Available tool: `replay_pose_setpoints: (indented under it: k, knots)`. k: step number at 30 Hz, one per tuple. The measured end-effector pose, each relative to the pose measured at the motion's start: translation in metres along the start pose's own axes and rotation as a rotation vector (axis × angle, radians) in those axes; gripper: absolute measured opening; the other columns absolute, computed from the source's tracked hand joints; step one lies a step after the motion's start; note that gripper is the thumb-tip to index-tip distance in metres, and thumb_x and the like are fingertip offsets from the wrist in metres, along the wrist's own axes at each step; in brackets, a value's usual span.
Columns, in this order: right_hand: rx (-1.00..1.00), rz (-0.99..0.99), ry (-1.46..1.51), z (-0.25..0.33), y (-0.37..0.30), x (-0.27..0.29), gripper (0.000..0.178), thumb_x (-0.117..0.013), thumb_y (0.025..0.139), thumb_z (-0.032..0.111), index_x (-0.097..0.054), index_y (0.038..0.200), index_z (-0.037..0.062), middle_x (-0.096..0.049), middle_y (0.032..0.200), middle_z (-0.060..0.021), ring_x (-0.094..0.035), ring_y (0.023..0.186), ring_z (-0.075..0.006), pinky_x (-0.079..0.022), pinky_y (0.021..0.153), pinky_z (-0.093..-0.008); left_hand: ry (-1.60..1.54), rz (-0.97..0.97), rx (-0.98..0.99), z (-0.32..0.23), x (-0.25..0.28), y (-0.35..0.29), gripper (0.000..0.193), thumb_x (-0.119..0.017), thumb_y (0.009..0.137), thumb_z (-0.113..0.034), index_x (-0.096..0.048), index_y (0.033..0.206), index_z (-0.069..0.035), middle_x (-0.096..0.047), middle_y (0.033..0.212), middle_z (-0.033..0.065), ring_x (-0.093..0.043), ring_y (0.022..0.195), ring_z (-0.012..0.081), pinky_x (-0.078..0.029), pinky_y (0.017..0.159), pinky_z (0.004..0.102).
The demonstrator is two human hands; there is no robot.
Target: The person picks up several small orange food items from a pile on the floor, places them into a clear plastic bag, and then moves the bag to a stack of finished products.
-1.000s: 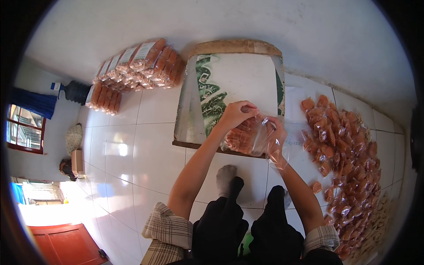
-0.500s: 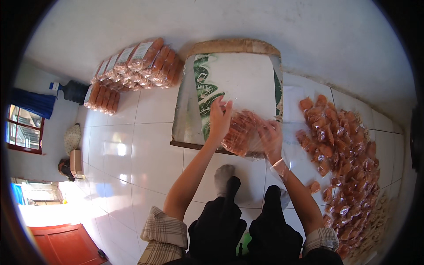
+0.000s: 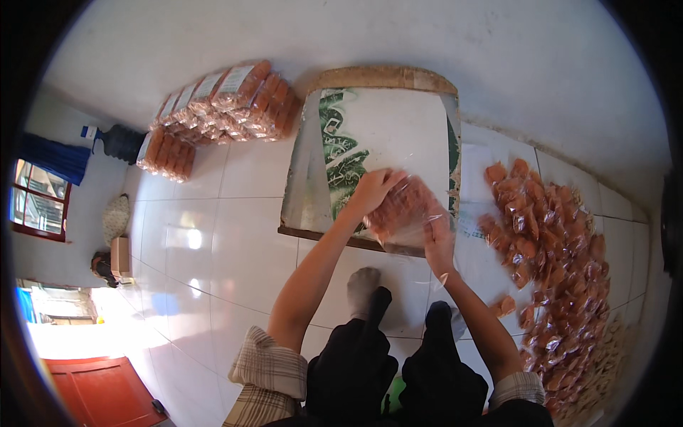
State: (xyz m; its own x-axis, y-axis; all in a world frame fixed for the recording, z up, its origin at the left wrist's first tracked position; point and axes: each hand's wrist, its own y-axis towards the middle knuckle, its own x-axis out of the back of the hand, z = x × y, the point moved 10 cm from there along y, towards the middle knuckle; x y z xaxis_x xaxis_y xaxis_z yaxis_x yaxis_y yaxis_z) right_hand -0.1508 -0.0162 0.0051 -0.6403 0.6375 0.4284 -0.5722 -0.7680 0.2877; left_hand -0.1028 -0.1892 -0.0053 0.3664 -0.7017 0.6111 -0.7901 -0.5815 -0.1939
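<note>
Left hand [image 3: 373, 193]: grip closed on bag [image 3: 400, 211], above counter [image 3: 395, 128]. Right hand [image 3: 439, 242] at bag's right side; its grip's closure cannot be told.

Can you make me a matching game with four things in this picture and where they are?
Things
1. Clear bag of orange-brown pieces
2. Stacked packs
3. Loose heap of wrapped pieces
4. Curtain

Places
A. Right of the white-topped board
B. By the window
C. Between the left hand and right hand
D. Left of the white-topped board

Right pairs: 1-C, 2-D, 3-A, 4-B
</note>
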Motion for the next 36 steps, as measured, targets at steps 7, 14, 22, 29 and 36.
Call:
replay_pose_setpoints:
  k: [7,14,22,29,36]
  knots:
    - [-0.067,-0.134,-0.036,0.025,-0.006,0.01,0.042,-0.045,0.089,0.007,-0.033,0.129,-0.0013,-0.033,0.134,-0.0163,-0.036,0.121,-0.0285,-0.031,0.1,-0.0355,0.225,-0.84,-0.392,-0.041,0.073,-0.018,0.042,-0.052,0.089,-0.035,-0.05,0.113,-0.001,-0.054,0.105,0.015,-0.058,0.084,0.0255,-0.047,0.076,0.0332]
    - [0.159,0.002,0.138,0.045,-0.003,-0.006,0.024,-0.055,0.084,0.003,-0.053,0.107,-0.0021,-0.053,0.109,-0.0172,-0.053,0.1,-0.0289,-0.042,0.087,-0.0328,-0.822,-0.448,0.252,0.064,-0.025,-0.085,0.043,-0.044,0.093,-0.037,-0.038,0.117,-0.002,-0.049,0.108,0.0113,-0.055,0.094,0.02,-0.047,0.078,0.0308]
    - [0.07,-0.144,0.034,0.034,0.014,-0.042,0.031,-0.06,0.079,0.003,-0.053,0.108,-0.0018,-0.057,0.097,-0.0168,-0.058,0.087,-0.0297,-0.048,0.076,-0.0348,-0.507,-0.446,0.106,0.055,-0.002,-0.062,0.051,-0.048,0.091,-0.036,-0.031,0.132,-0.012,-0.052,0.109,0.0113,-0.054,0.092,0.0162,-0.046,0.076,0.0286]
    - [-0.068,-0.094,-0.018,0.003,0.026,-0.054,0.035,-0.06,0.08,0.008,-0.05,0.112,-0.0017,-0.057,0.092,-0.0156,-0.057,0.08,-0.0257,-0.046,0.07,-0.0337,-0.782,-0.333,0.204,0.031,-0.02,-0.068,0.054,-0.058,0.087,-0.03,-0.031,0.129,-0.01,-0.055,0.095,0.0131,-0.055,0.086,0.0155,-0.046,0.071,0.0271]
    - [-0.003,-0.054,-0.052,0.032,0.033,-0.056,0.031,-0.057,0.083,0.015,-0.049,0.109,-0.0017,-0.055,0.094,-0.0193,-0.053,0.086,-0.0357,-0.043,0.071,-0.042,-0.741,-0.479,0.109,0.038,0.005,-0.054,0.048,-0.063,0.084,-0.029,-0.032,0.113,-0.008,-0.055,0.097,0.0117,-0.055,0.083,0.0143,-0.048,0.065,0.0281]
